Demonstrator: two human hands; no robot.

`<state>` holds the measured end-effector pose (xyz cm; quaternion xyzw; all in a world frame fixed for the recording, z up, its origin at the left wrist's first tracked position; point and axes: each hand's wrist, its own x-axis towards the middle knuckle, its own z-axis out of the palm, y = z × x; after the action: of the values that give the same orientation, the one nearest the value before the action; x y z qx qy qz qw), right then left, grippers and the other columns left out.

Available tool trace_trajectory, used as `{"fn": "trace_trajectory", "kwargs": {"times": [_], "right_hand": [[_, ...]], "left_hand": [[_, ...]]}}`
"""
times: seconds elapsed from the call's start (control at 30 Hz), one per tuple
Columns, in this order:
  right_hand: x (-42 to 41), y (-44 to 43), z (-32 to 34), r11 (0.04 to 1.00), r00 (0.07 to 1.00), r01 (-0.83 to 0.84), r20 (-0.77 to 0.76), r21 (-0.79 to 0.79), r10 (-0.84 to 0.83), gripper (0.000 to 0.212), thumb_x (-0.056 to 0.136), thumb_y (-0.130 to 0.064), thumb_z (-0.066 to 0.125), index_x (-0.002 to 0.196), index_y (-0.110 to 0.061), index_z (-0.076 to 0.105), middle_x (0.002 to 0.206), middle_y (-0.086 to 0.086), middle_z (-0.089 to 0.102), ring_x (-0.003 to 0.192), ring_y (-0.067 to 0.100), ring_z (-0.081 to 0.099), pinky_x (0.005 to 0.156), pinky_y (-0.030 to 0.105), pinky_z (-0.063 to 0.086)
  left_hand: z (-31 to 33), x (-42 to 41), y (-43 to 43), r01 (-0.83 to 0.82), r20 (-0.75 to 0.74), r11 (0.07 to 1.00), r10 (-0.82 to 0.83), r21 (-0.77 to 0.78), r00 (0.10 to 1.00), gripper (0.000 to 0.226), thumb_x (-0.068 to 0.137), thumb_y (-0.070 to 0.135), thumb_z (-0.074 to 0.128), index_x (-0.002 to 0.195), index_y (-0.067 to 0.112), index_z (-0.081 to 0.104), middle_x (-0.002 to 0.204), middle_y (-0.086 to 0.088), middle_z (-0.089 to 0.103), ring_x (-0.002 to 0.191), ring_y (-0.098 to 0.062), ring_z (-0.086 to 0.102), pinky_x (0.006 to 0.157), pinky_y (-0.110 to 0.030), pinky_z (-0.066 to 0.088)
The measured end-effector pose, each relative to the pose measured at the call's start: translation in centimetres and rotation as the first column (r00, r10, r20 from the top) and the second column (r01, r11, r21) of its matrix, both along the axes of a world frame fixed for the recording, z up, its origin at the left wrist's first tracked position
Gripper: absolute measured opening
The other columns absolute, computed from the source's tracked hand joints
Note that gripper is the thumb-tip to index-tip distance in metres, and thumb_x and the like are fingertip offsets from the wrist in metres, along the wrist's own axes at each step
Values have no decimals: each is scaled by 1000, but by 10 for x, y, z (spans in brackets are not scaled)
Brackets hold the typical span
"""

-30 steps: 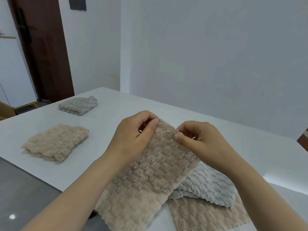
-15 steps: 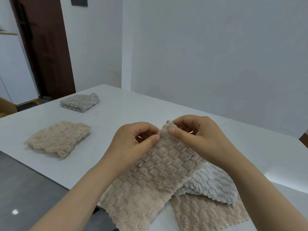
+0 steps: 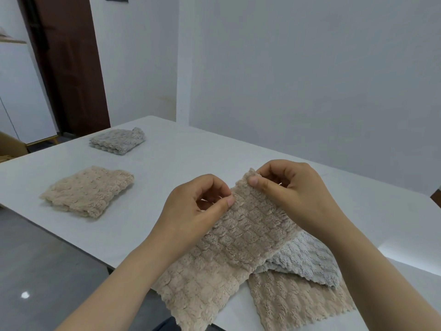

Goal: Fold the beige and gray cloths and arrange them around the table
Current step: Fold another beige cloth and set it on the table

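A beige waffle cloth stretches from the table's near edge up to my hands. My left hand pinches its upper left edge between thumb and fingers. My right hand pinches the top corner, lifted off the table. Under it lie a loose gray cloth and another loose beige cloth. A folded beige cloth rests at the left near edge. Farther back sits a folded gray cloth.
The white table runs from the left corner toward the right, close to a white wall. A dark wooden door stands at the back left. Gray floor shows below the table's near edge.
Both hands have shifted along the cloth's top edge: the right hand now pinches the top corner higher up, and the left hand grips slightly lower. The folded cloths have not moved.
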<state>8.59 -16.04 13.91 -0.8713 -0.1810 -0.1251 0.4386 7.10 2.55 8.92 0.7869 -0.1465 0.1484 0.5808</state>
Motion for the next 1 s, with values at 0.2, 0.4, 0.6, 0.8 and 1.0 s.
{"fn": "trace_trajectory", "kwargs": {"times": [0.2,0.4,0.6,0.8,1.0], "right_hand": [[-2,-1,1,1000,999,13,33,9,-13,17,85,-31,69,73,-19,69,65,-2,64,57,4,50,53,15,40],[-3,-3,0,999,998,38,48,18,-38,18,86,-29,68,73,-18,68,60,-6,58,52,1,44,51,13,36],[-3,-6,-4,997,996,74,56,35,-76,17,87,-28,68,75,-16,69,61,-2,58,51,2,44,50,10,34],[-3,-12,-11,990,991,119,55,71,-123,15,86,-26,69,74,-18,70,64,0,63,55,3,48,52,11,38],[-2,-19,-18,980,985,164,37,114,-170,15,87,-27,68,74,-19,69,59,-3,56,54,3,44,51,10,35]], "left_hand": [[-5,0,2,-13,-23,1000,13,4,1000,9,81,24,72,73,23,68,68,4,66,58,-3,56,56,-13,43],[-13,-2,6,-6,-77,1000,8,25,997,12,81,27,71,70,21,70,59,11,62,50,1,48,53,-10,37],[-27,-2,11,-16,-115,996,26,87,993,13,81,27,72,68,24,71,70,5,68,57,-1,56,57,-14,44],[-44,1,20,-24,-143,982,51,185,988,14,81,31,71,67,28,70,70,9,66,59,-2,56,60,-20,44],[-57,3,28,-20,-164,966,64,259,984,15,81,31,70,67,27,70,70,7,66,62,-4,58,59,-15,42]]}}
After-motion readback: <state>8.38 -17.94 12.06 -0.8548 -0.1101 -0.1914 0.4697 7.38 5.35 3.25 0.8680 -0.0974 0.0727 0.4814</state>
